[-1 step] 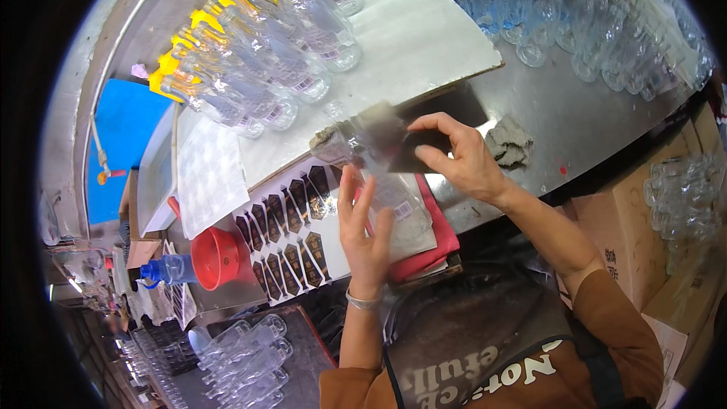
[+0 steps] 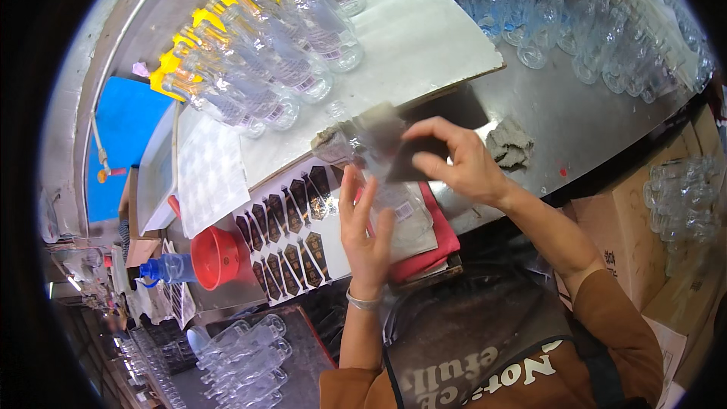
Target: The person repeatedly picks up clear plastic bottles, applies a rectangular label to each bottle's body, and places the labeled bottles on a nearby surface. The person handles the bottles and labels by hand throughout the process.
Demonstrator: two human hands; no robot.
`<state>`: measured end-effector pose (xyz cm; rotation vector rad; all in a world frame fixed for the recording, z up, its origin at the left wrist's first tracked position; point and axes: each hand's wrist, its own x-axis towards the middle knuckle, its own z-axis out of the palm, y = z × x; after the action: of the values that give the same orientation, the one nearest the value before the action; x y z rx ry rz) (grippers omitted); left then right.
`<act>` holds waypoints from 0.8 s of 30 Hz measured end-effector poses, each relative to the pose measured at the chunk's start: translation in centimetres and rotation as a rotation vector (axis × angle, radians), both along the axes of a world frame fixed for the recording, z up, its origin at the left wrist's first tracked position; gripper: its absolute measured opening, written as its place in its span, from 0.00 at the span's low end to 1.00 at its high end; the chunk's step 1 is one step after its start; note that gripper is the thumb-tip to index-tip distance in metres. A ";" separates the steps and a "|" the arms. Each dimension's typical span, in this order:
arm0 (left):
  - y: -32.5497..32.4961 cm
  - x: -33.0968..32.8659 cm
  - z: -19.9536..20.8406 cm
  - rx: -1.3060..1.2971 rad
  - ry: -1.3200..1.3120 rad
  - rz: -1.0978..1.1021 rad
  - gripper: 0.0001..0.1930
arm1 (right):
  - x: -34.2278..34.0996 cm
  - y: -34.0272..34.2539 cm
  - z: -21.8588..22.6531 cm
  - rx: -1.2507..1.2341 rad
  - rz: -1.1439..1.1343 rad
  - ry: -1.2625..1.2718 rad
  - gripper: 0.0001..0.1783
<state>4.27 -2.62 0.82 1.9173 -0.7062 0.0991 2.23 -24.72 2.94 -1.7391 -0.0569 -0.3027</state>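
A clear glass bottle [image 2: 363, 140], blurred, lies sideways at the white board's near edge, with a greyish pad [image 2: 327, 145] by it. My right hand [image 2: 473, 173] pinches a thin dark flat piece [image 2: 405, 165] between thumb and fingers, close against the bottle. That piece is smeared by motion, so its exact kind is unclear. My left hand [image 2: 366, 238] is raised just below the bottle, fingers stretched and apart, holding nothing. Whether its fingertips touch the glass I cannot tell. Left of it lies a sheet of dark labels [image 2: 294, 216] in two rows.
Clear bottles [image 2: 291, 53] with yellow pieces near their necks lie on the white board [image 2: 424, 26]. More bottles [image 2: 545, 11] stand far right. A grey rag [image 2: 509, 144] rests on the metal table. Nearer are a red cloth [image 2: 447, 231], a red tub [image 2: 213, 259] and bottles [image 2: 250, 360] lower left.
The dark flat piece in my right hand has shifted slightly toward me along the bottle. My left hand stays in place.
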 end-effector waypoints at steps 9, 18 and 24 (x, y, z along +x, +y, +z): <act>1.8 -0.6 -0.4 -0.051 0.118 -0.107 0.51 | 2.5 1.2 3.6 -0.414 0.183 -0.271 0.16; 2.1 -3.5 -3.8 0.065 0.006 0.089 0.67 | 0.0 6.0 4.2 -0.782 0.495 -0.338 0.05; 1.1 -4.1 -2.5 0.046 -0.037 0.130 0.67 | 3.3 5.3 4.1 -0.878 0.194 -0.656 0.09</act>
<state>0.17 -1.56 -1.67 2.0092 -0.6123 0.2012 5.58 -19.46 7.09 -2.3896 -0.9479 -0.7736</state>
